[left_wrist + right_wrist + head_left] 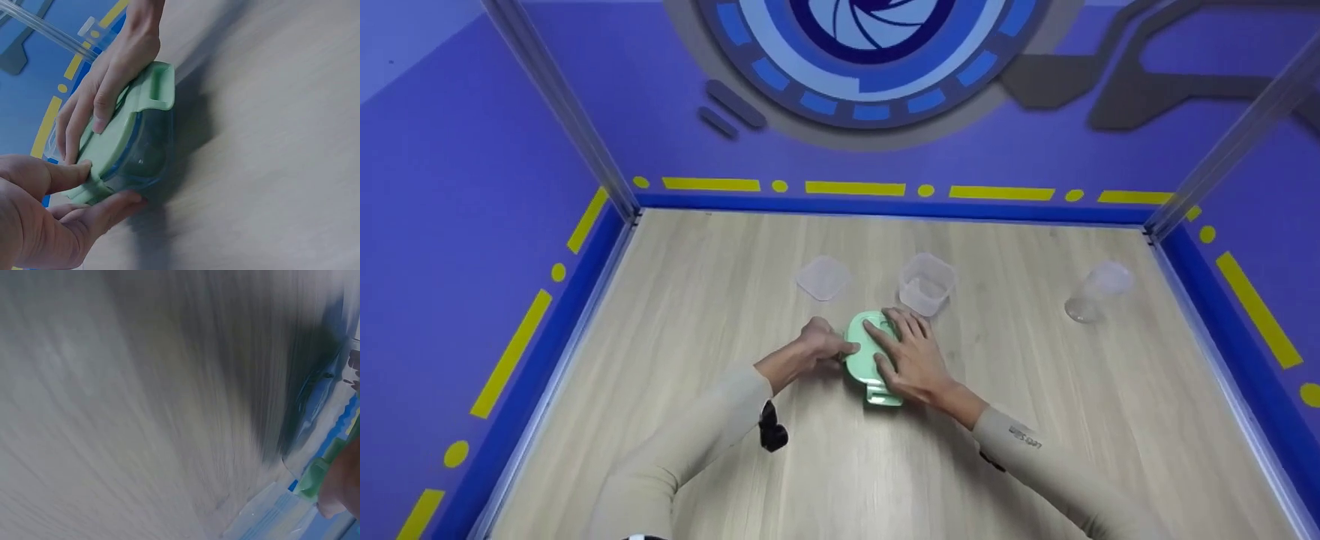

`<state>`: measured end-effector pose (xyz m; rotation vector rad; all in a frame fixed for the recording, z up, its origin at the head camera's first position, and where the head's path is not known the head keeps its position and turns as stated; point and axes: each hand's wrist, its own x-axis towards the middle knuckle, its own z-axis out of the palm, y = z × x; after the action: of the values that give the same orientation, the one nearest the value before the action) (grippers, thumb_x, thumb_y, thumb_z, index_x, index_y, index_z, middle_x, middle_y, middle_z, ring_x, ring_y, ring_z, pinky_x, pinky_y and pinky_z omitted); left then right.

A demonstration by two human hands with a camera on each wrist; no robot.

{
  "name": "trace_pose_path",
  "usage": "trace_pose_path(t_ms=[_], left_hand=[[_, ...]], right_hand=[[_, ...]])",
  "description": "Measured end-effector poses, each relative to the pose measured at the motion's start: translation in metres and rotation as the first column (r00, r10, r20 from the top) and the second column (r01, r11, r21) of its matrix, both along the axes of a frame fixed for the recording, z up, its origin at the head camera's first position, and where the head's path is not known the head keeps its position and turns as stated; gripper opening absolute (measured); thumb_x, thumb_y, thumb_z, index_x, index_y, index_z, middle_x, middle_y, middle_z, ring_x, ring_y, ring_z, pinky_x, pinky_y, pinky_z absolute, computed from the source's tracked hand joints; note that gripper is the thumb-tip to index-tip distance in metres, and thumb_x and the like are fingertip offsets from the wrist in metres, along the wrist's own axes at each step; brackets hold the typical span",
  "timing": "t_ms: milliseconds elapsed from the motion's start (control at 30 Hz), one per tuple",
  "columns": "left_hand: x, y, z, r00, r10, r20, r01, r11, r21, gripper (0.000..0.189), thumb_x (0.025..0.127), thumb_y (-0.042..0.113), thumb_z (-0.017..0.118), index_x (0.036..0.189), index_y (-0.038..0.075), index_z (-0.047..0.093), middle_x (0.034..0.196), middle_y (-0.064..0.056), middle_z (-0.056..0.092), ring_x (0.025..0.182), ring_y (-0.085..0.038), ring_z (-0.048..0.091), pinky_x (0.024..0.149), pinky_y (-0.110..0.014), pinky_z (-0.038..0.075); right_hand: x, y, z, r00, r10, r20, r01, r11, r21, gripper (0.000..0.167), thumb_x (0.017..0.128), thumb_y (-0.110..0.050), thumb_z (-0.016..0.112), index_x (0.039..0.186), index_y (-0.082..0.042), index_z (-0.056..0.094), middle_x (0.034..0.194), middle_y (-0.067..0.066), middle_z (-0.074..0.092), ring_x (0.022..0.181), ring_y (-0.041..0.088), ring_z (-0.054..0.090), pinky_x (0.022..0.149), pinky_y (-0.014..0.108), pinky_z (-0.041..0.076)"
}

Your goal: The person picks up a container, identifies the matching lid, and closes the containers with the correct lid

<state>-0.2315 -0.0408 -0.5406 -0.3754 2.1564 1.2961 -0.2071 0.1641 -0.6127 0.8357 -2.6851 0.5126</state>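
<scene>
A glass food container [147, 152] with a pale green lid [861, 367] is on the table between both hands. My left hand [821, 345] pinches the clip [93, 193] on its left side, thumb and fingers on either side of it. Across the top of the lid, my right hand [919, 361] presses with spread fingers. Another green clip [160, 87] sticks out at the near end of the lid. In the right wrist view only part of the container's side [315, 402] and a green clip [315, 478] by a finger show at the right edge.
Behind the container stands a clear plastic box [927, 283] without a lid, and a flat translucent lid [824, 278] lies left of it. A clear cup or jar [1099, 291] is at the far right. Blue panels [840, 169] border the wooden table [720, 270].
</scene>
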Motion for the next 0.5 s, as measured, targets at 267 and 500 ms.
trace_pose_path(t_ms=[267, 500], left_hand=[[-0.0026, -0.0076, -0.0037, 0.999, -0.003, 0.035, -0.002, 0.991, 0.134, 0.02, 0.09, 0.01, 0.078, 0.074, 0.008, 0.067, 0.065, 0.001, 0.066, 0.057, -0.008, 0.064, 0.084, -0.036, 0.062], [-0.003, -0.011, -0.0067, 0.997, 0.01, 0.073, -0.023, 0.984, 0.177, 0.013, 0.091, 0.01, 0.076, 0.082, 0.005, 0.068, 0.07, 0.0, 0.067, 0.061, -0.009, 0.066, 0.082, -0.034, 0.063]], right_hand=[[-0.0006, 0.0001, 0.0013, 1.0, -0.007, -0.026, 0.007, 1.0, -0.001, 0.051, 0.098, -0.035, 0.052, 0.146, -0.02, 0.058, 0.148, 0.021, 0.049, 0.139, 0.041, 0.045, 0.111, 0.065, 0.036], [-0.0014, -0.0017, 0.004, 1.0, 0.016, -0.011, -0.016, 1.0, 0.003, 0.051, 0.098, -0.035, 0.052, 0.146, -0.019, 0.058, 0.149, 0.022, 0.049, 0.139, 0.041, 0.045, 0.111, 0.066, 0.036]])
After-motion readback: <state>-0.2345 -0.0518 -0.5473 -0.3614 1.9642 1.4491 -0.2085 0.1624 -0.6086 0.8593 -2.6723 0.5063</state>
